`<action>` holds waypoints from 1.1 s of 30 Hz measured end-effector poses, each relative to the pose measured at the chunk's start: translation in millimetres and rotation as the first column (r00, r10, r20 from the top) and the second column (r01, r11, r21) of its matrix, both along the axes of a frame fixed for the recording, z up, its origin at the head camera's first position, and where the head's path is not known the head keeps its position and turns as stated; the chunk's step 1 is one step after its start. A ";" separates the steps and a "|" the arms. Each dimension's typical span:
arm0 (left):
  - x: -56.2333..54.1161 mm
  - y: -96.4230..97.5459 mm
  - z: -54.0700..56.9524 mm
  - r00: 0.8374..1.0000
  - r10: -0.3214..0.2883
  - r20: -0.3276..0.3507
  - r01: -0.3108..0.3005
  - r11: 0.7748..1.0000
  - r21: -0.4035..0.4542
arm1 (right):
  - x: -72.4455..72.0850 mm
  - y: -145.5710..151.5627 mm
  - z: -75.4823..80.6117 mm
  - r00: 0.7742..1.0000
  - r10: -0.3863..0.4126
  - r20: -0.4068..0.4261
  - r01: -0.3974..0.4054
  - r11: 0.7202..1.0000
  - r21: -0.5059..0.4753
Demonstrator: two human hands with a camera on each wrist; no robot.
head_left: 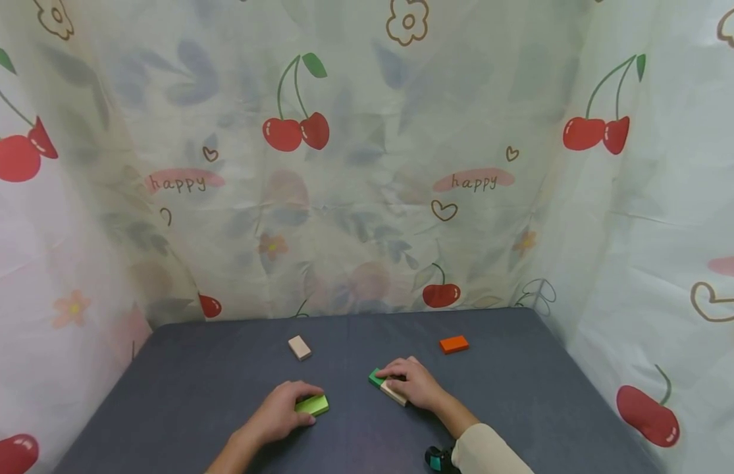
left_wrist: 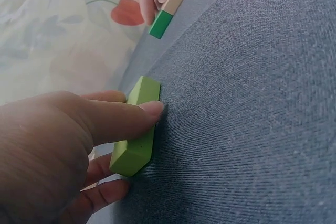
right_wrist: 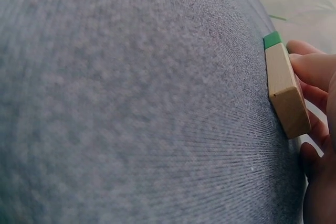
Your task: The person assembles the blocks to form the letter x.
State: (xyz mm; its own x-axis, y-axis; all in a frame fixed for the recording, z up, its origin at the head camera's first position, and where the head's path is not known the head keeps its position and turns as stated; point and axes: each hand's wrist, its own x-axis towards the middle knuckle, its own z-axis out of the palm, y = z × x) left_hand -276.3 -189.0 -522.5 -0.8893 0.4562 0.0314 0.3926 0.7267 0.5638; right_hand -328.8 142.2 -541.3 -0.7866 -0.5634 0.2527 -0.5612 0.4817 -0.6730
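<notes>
My left hand (head_left: 286,409) grips a light green block (head_left: 313,404) lying on the grey table (head_left: 195,382). In the left wrist view the thumb lies along the top of this light green block (left_wrist: 137,129) and fingers curl under it. My right hand (head_left: 413,383) holds a plain wooden block (head_left: 393,394) that touches end to end with a dark green block (head_left: 375,377). The right wrist view shows the fingers (right_wrist: 315,69) curled behind the wooden block (right_wrist: 286,90), with the dark green block (right_wrist: 272,39) at its far end. Both blocks rest on the cloth.
A beige block (head_left: 299,347) lies alone behind my left hand, and an orange block (head_left: 453,343) lies at the back right. A cherry-print curtain (head_left: 367,197) closes off the back and both sides of the table. A small teal device (head_left: 438,459) sits at my right wrist.
</notes>
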 end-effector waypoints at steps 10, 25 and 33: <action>0.7 1.9 5.6 1.000 -0.015 0.003 0.015 1.000 -0.009 | -0.3 1.1 -0.9 0.999 0.018 -0.029 -0.019 1.000 -0.016; -6.7 3.2 12.0 0.999 -0.038 0.034 0.038 0.999 -0.025 | -0.4 -0.7 0.4 1.000 -0.009 0.021 0.009 1.000 0.001; -10.8 4.6 15.0 0.999 -0.047 0.019 0.048 0.998 -0.038 | -0.2 -0.7 -0.1 1.000 -0.005 0.018 0.005 1.000 -0.010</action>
